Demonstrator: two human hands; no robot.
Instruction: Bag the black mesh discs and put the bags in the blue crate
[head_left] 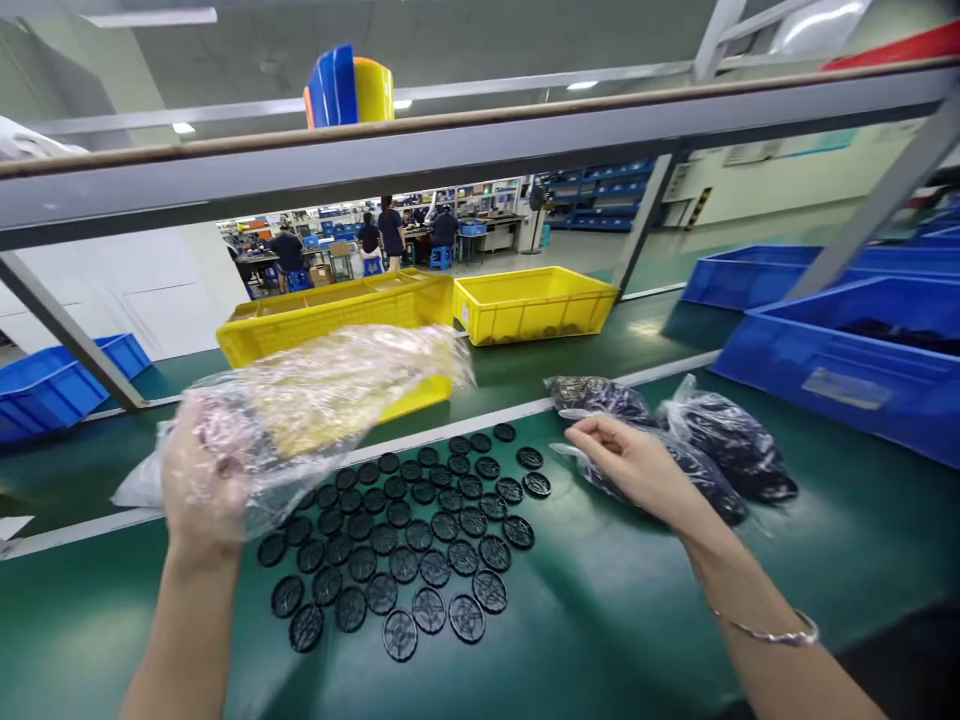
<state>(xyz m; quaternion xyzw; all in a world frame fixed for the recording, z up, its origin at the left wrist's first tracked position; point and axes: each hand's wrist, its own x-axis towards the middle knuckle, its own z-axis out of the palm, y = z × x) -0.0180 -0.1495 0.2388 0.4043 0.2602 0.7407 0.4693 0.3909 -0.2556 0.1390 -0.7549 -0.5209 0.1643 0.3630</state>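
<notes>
My left hand [201, 470] is closed on a crumpled clear plastic bag [322, 400], held up above the green table and blurred by motion. Below it, several black round grille discs [409, 530] lie flat in rows on the green table [600, 600]. My right hand [634, 462] reaches right of the discs, fingers pinched at the edge of a clear bag full of black parts [675, 470]. A second filled bag [731, 440] and a third [596, 397] lie beside it.
Two yellow bins [532, 305] stand at the back of the table, blue bins [847, 355] at the right and far left [56, 385]. A grey shelf frame [450, 140] crosses overhead. Other people work at benches far behind.
</notes>
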